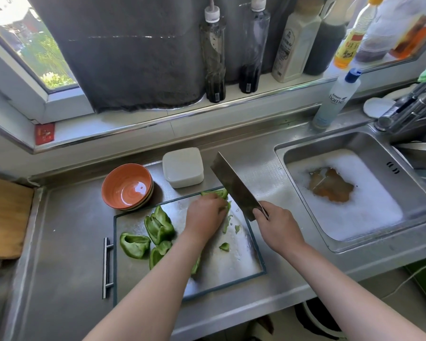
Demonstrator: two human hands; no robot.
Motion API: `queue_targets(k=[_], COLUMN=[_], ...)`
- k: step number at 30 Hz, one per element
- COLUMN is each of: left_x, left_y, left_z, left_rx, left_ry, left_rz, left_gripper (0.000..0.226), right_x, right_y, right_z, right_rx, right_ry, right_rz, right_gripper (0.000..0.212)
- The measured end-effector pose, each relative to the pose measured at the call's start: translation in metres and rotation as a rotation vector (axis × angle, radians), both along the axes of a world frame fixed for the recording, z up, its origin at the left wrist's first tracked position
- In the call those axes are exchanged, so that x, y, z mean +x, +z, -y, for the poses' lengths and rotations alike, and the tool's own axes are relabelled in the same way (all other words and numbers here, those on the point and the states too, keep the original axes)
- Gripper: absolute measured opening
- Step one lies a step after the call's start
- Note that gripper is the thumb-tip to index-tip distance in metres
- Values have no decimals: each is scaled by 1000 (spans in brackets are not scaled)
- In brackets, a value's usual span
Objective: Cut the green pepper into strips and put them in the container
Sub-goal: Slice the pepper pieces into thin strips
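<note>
The left hand point(204, 215) curls its fingers down on a pepper piece point(219, 193) at the far edge of the board point(231, 257). The right hand point(278, 225) grips the knife point(234, 185), raised just right of the piece, its blade pointing toward the container point(182, 167).

The left hand point(204, 215) covers most of the pepper piece point(219, 193) under it, hiding its shape and the fingertips, and the left forearm point(158, 279) hides part of a pepper strip point(196, 264) on the board point(231, 254). The right hand point(278, 225) hides the handle of the knife point(234, 185). The top edge cuts off the bottles point(295, 43), the right edge cuts off the tap point(408, 107), and foam point(369, 217) hides most of the floor of the sink point(330, 141).
</note>
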State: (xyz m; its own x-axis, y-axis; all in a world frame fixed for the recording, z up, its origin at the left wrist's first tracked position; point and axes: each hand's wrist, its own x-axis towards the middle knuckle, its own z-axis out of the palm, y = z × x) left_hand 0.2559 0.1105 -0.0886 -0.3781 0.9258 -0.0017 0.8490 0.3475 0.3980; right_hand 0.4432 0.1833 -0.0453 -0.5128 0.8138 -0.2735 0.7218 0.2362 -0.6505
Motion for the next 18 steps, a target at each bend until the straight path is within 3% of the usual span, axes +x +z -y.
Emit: queue_targets(k=[3, 10, 14, 16, 18], left_x=[5, -22, -24, -15, -5], left_y=[-4, -8, -8, -3, -3], left_z=[-8, 15, 31, 38, 42], left_rx=[-48, -105, 119, 93, -81], left_ry=[-16, 91, 161, 52, -206], left_rz=[-80, -62, 3, 93, 99], left_gripper=[25, 22, 11, 12, 26], right_x=[0, -4, -9, -11, -11], right_y=[-1, -5, -3, -1, 2], right_z=[-2, 1, 6, 8, 10], right_rx=[10, 2, -1, -5, -2], right_ry=[16, 38, 48, 58, 64], right_rz=[4, -14, -21, -21, -12], right_gripper=[19, 21, 20, 20, 19])
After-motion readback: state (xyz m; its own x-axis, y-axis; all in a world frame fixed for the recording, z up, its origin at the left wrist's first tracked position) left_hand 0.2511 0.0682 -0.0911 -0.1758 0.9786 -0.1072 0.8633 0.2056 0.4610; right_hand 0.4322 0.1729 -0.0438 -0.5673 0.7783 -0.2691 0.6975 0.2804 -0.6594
